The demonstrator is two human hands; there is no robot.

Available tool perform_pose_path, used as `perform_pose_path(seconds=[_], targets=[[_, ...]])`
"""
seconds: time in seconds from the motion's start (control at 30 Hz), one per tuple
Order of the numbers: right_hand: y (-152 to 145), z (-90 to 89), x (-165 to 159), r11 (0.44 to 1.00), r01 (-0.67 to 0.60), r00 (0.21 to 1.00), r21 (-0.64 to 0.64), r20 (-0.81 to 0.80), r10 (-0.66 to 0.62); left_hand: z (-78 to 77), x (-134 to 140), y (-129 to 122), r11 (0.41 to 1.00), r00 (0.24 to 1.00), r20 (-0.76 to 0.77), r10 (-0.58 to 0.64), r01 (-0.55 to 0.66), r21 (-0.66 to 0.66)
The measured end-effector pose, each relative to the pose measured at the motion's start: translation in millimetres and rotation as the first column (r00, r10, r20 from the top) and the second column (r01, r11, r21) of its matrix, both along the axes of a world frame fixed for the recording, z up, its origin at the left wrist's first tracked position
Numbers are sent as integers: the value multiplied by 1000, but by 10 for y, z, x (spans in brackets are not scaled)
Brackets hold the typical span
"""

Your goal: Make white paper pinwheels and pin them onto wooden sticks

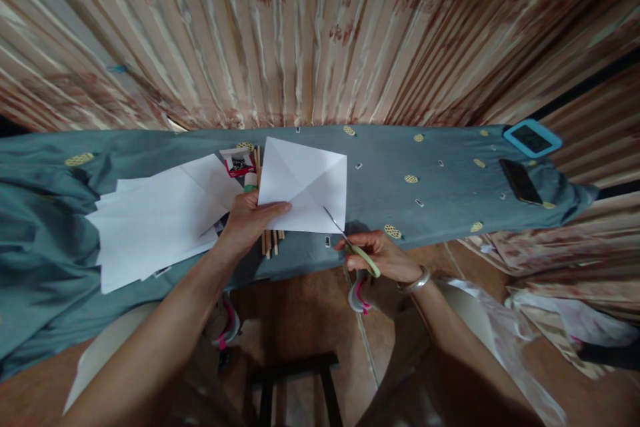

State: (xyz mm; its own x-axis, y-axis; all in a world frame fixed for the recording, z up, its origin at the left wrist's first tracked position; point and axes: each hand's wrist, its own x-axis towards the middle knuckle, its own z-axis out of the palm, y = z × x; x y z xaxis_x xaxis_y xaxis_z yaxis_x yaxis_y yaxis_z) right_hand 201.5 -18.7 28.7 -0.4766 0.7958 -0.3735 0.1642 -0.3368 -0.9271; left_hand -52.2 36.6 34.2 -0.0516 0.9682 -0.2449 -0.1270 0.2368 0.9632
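Over teal patterned cloth (pixel 380 200), mid-frame, left hand (pixel 246 218) pinches square white paper (pixel 310 180), whose slipping could misdirect green-handled metal scissors (pixel 368 261) the right hand (pixel 384 255) grips

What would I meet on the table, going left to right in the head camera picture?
Pile of paper → little red box → creased white sheet → scissors → black phone.

Silver bangle (pixel 415 281), pink-trimmed footwear (pixel 357 296)
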Motion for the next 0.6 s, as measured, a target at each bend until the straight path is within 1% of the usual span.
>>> perform_pose_path(seconds=[0.13, 0.33, 0.6], targets=[[-2, 1, 13, 1000, -17, 1000, 16, -1, 17, 3, 23, -16, 999, 1000, 7, -26, 27, -18], [-10, -3, 20, 999, -28, 999, 23, 47, 27, 19, 55, -38, 997, 999, 12, -52, 53, -53], [-8, 15, 2, 1000, -15, 1000, -2, -6, 15, 14, 46, -41, 996, 998, 20, -64, 65, -62]])
